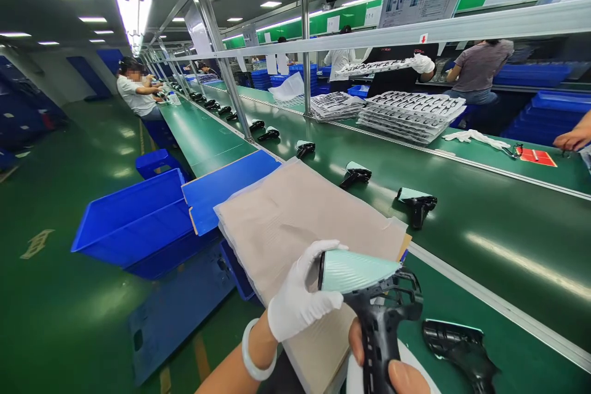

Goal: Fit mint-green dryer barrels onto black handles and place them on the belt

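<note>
A black frame with a light teal cone-shaped shell [355,272] is held up between both hands, above a stack of pale wrapping sheets [314,209]. My left hand [302,295], in a white glove, grips the wide end of the shell with thumb below and fingers above. My right hand [392,369], its fingertips bare, is wrapped round the black handle at the bottom edge. To the right, a similar black part [462,351] lies on the green bench.
Several black and teal parts [418,204] line the green conveyor [498,240]. Blue bins [138,215] stand at the left. Across the belt are stacked trays [410,114], white gloves [478,138] and other people. A metal rail [392,40] crosses above.
</note>
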Motion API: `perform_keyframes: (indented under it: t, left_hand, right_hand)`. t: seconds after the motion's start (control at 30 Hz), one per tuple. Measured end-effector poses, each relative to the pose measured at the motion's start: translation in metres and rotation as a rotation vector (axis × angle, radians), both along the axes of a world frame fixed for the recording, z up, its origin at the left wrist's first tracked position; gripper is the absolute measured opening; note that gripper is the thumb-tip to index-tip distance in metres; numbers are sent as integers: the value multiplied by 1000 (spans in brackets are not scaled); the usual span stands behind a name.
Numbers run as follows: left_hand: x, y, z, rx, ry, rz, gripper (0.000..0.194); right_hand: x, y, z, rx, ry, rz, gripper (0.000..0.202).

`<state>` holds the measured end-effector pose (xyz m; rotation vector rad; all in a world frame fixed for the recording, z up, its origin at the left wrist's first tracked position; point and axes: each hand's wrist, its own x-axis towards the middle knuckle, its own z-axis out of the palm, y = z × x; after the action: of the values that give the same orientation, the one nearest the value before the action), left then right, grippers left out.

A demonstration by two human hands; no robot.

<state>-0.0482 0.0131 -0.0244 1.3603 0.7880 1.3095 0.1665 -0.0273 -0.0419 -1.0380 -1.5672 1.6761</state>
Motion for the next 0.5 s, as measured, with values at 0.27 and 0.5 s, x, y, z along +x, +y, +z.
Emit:
perform_keyframes:
  t: [0.27,0.5]
  left_hand:
    - [8,-8,8,-35,79,82,82]
    - [12,-14,14,-37,179,136,91]
  right_hand:
    - [-3,8,-19,176,-167,-52,41]
    - [-23,3,-30,436,-408,-69,20]
